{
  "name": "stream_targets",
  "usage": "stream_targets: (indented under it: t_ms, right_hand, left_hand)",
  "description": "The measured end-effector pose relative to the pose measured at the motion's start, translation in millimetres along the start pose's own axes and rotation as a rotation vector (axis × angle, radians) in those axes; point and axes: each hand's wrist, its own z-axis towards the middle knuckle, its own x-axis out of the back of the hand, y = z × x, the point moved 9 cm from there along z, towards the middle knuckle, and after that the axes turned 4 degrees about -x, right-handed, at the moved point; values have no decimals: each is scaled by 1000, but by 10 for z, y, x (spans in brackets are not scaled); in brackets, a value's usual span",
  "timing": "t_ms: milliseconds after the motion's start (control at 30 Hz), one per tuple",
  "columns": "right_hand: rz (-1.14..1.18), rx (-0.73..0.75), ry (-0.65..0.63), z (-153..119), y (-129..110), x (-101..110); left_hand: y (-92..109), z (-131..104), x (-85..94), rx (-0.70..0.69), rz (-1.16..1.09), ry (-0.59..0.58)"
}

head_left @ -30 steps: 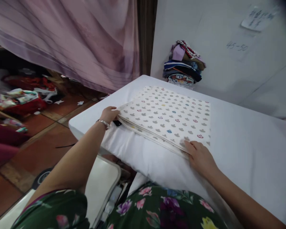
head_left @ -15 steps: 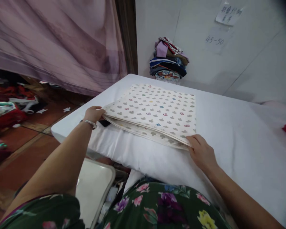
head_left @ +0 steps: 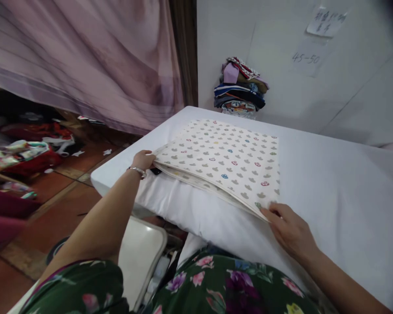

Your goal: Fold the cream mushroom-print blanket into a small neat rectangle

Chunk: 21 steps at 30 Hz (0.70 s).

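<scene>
Evidently folded printed cloth on the white-covered table, near corners in my two hands

My left hand pinches the near left corner, my right hand the near right; layers gape slightly between, and I cannot tell how many each grip takes. Judged light, soft, limp, hardly fragile or slippery; best held at the corners, as the middle would sag. Wall sheet reads "45-50"; characters on the paper above too blurred to read surely

There are two hands, one patterned cloth and two notes.
</scene>
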Motion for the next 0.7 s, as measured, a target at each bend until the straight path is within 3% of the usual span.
stream_targets:
  t_ms: [133, 267, 433, 700]
  right_hand:
    - [43, 134, -65, -107, -114, -55]
    - [-16, 95, -208, -22, -156, -227]
    - [-96, 115, -301, 412, -476, -394]
    - [-221, 125, -478, 1201, -899, -949]
  left_hand:
    - [-88, 64, 13, -15, 57, 10]
    - [-127, 88, 28, -37, 83, 21]
    - [-95, 38, 30, -43, 75, 17]
    - [-88, 12, 40, -51, 81, 7]
